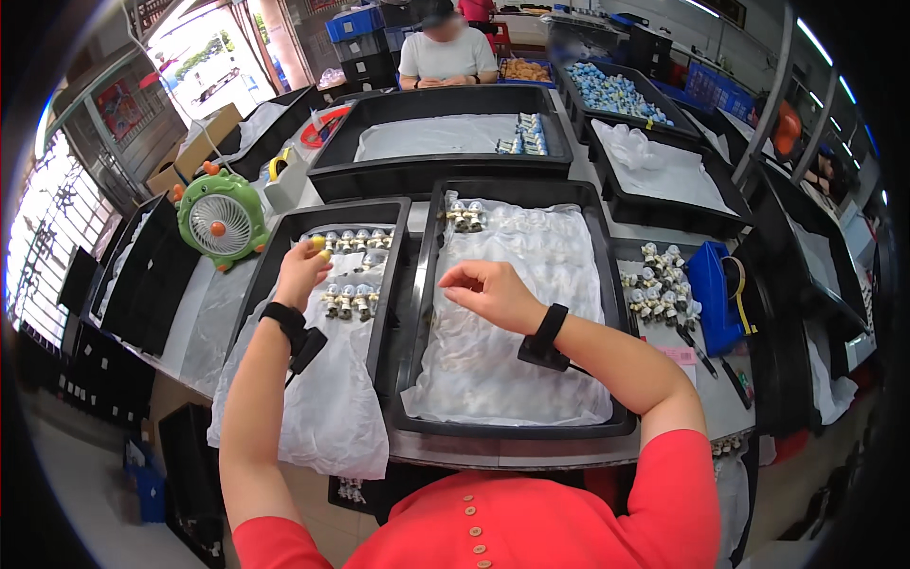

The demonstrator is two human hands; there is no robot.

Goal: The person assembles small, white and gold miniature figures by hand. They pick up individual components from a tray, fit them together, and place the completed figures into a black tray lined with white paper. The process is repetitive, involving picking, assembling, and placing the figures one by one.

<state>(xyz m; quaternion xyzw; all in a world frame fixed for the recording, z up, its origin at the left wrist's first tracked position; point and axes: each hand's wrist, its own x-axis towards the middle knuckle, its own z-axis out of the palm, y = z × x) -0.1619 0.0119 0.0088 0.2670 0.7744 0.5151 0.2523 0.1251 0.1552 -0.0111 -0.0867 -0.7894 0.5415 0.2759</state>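
My left hand (301, 275) is over the left black tray (394, 270), beside its rows of small figurines (349, 301). Yellow covers sit on some of its fingertips, the fingers are apart, and I see nothing held. My right hand (493, 292) hovers above the right black tray (607, 248), fingers curled together with nothing visible in them. White translucent sheeting (512, 370) lines that tray and covers rows of lumps. Several figurines with pale blue-white heads (465, 215) stand uncovered in its far left corner. Each wrist wears a black band with a small box.
Loose figurines (664, 284) lie right of the trays, near a blue tape dispenser (711, 289) and black pens (697, 351). A green fan (220, 220) stands at the left. Behind is a larger black tray (441, 174); a person (448, 52) sits beyond it.
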